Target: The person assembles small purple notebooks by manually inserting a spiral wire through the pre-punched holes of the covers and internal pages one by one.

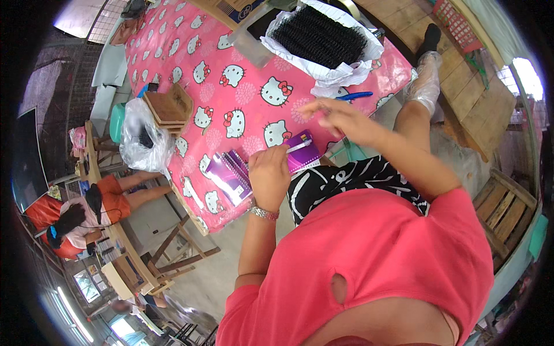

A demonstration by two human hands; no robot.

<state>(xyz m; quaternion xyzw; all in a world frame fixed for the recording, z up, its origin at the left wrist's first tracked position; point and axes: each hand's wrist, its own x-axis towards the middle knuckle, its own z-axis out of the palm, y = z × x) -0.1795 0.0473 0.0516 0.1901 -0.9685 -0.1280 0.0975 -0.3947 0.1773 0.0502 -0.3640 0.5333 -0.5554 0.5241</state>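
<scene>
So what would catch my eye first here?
The bright pink cartoon-cat tablecloth fills the upper middle. At its near edge the left hand presses on purple cards, and the right hand hovers just above. At the table's far end sits a black bristly mass on white plastic.

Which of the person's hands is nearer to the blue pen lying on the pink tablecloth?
The right. The right hand hovers open just below and beside the blue pen, not touching it. The left hand is farther down the table, holding purple cards.
</scene>
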